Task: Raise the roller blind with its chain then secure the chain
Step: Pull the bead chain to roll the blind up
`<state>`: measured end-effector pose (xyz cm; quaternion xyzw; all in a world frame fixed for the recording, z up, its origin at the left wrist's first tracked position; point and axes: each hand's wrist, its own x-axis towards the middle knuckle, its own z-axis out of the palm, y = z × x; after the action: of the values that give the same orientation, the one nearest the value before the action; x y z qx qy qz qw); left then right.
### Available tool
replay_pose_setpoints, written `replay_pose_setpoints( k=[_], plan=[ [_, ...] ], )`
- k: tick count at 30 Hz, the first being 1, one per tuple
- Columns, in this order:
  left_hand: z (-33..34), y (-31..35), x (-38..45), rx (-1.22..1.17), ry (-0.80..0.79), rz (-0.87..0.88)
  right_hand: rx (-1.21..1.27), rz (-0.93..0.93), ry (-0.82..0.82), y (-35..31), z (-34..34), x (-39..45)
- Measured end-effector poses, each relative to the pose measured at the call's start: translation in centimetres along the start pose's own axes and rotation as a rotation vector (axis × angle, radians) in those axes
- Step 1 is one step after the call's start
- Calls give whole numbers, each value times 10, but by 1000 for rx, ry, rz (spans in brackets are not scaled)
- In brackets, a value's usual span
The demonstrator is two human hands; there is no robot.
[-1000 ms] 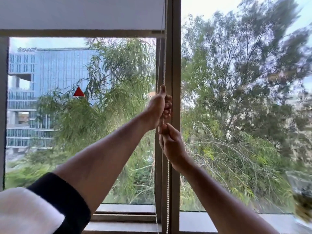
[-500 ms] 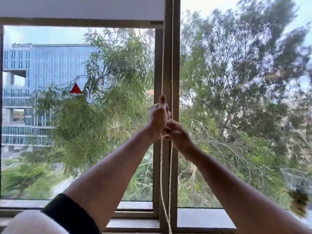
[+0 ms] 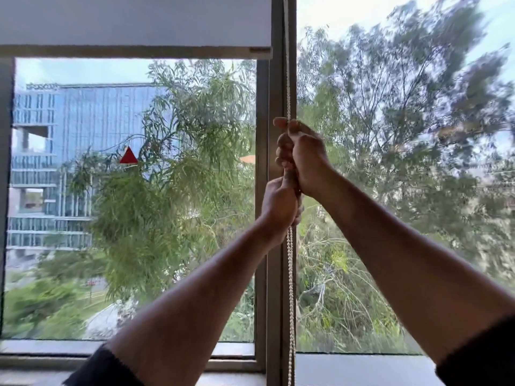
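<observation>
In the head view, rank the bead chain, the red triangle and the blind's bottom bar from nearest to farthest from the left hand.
1. bead chain: gripped in the left hand.
2. blind's bottom bar: above, upper left.
3. red triangle: far left, beyond the glass.

Right hand point(image 3: 302, 160) above left hand point(image 3: 280, 206) on the chain point(image 3: 290, 288).

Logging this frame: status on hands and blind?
Right hand above left hand, both clenched on white beaded chain. Pale roller blind mostly raised. No obstruction visible.
</observation>
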<state>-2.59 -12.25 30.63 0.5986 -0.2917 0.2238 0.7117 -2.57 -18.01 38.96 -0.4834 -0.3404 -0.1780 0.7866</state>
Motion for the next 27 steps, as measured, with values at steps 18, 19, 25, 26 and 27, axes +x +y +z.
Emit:
replay_pose_setpoints(
  k=[18, 19, 25, 26, 27],
  plan=[
    [-47, 41, 10, 274, 25, 77, -376, -252, -32, 64, -35, -47],
    [-44, 53, 17, 264, 49, 96, -394, -252, -30, 71, -38, -51],
    [-18, 97, 51, 239, 36, 31, -349, -230, -94, 112, -47, -68],
    [-15, 97, 54, 204, 53, -4, -358, -235, -99, 116, -47, -70],
    [-12, 95, 56, 163, 86, -28, -368, -243, -102, 119, -46, -72]
  ],
)
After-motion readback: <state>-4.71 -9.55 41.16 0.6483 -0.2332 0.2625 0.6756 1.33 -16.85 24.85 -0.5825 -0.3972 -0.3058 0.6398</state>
